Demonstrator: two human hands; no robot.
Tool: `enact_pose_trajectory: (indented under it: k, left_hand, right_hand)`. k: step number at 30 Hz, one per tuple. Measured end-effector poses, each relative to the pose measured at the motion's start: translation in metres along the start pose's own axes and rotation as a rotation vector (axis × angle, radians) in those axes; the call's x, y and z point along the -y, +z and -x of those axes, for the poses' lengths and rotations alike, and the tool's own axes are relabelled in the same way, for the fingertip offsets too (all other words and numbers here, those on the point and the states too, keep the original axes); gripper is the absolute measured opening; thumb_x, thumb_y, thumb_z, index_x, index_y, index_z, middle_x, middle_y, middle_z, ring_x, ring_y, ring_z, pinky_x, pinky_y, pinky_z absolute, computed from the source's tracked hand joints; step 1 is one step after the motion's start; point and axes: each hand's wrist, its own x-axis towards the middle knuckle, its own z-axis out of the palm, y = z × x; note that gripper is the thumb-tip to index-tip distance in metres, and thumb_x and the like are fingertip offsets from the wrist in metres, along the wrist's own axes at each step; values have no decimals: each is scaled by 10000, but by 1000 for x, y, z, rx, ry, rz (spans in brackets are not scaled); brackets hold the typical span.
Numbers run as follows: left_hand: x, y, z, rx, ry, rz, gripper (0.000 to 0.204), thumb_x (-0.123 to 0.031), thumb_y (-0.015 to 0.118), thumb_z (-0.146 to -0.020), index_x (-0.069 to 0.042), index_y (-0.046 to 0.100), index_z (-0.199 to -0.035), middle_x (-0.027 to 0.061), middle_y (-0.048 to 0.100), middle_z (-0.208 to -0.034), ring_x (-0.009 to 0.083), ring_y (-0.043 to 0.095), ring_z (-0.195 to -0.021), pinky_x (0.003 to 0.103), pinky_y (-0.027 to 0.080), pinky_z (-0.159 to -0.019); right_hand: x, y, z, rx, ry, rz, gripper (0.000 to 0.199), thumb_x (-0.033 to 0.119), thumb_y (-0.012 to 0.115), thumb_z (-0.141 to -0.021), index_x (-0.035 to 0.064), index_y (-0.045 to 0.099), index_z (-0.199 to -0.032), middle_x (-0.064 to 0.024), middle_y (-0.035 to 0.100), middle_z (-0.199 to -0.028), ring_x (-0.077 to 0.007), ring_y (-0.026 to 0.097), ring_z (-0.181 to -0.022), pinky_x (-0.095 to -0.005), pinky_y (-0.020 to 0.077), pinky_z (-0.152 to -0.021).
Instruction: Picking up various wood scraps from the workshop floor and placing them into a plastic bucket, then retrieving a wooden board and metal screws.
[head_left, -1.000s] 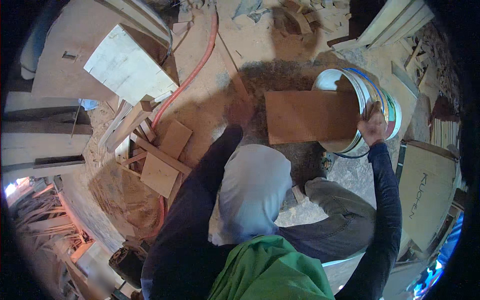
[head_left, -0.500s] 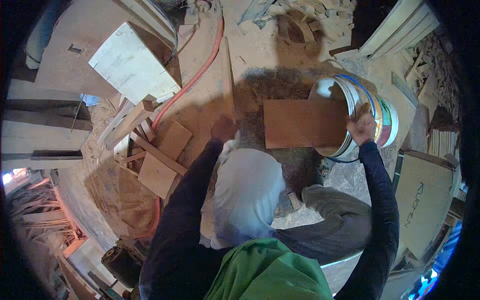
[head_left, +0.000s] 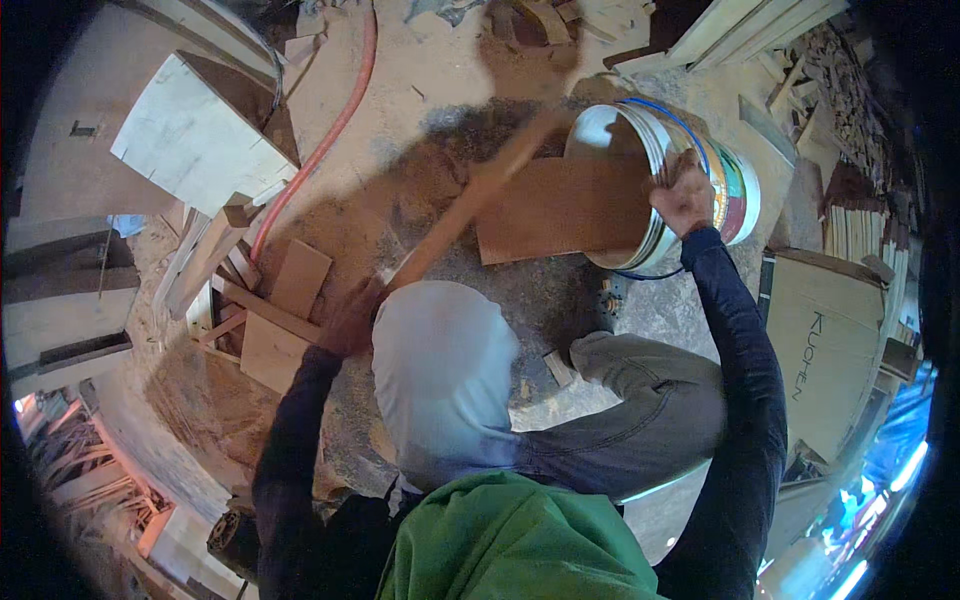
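A long wooden strip (head_left: 470, 205) slants up and to the right from my left hand (head_left: 352, 318), which is closed round its lower end. The strip is smeared by motion, and its far end is near the bucket's mouth. My right hand (head_left: 686, 198) grips the rim of a white plastic bucket (head_left: 592, 130) lying on its side, mouth to the left. Inside that mouth rests one end of a flat brown board (head_left: 530, 210); the rest of it sticks out over the floor. A blue band (head_left: 690, 135) loops round the bucket.
A red hose (head_left: 335, 130) curves along the left, beside a white panel (head_left: 200, 140) and a heap of wood offcuts (head_left: 210, 255). Planks (head_left: 740, 35) lean at the upper right. A large cardboard box (head_left: 820, 340) stands at the right. Sawdust covers much of the floor.
My left hand has moved down and left, and the wooden strip has swung from nearly upright to a slant toward the bucket. My right hand stays on the rim. The whole view has shifted.
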Motion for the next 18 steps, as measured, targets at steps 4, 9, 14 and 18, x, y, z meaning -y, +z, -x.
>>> enact_pose_trajectory:
  k: [4,9,14,18]
  left_hand:
    - [42,16,-35,58,210,-259,403,-280,521,-869,-16,476,-1170,185,546,-1085,377,545,-943,464,443,-789]
    - [-12,64,-146,-154,592,-343,260,-207,489,-849,-11,581,-993,221,623,-866,406,602,-798,475,492,-725]
    - [-11,127,-213,-255,513,-187,262,-213,478,-867,-15,584,-1002,197,609,-936,348,601,-861,442,491,-744]
    - [24,56,-193,-555,364,-140,252,-191,560,-754,-7,581,-924,194,597,-879,355,599,-813,447,483,-711]
  right_hand:
    - [-4,6,-4,-63,-172,-24,512,342,674,-668,-42,497,-957,-206,616,-754,-373,607,-744,-430,497,-633]
    - [-41,48,-13,-227,-358,-51,418,349,716,-652,2,585,-845,-159,609,-711,-337,594,-668,-390,489,-593]
    - [-31,65,-16,-247,-391,-339,590,356,768,-640,-49,570,-1021,-140,641,-819,-300,620,-760,-369,499,-689]
    - [-1,37,-16,-218,-366,-95,613,388,738,-677,-57,542,-1050,-125,637,-795,-299,603,-721,-362,495,-704]
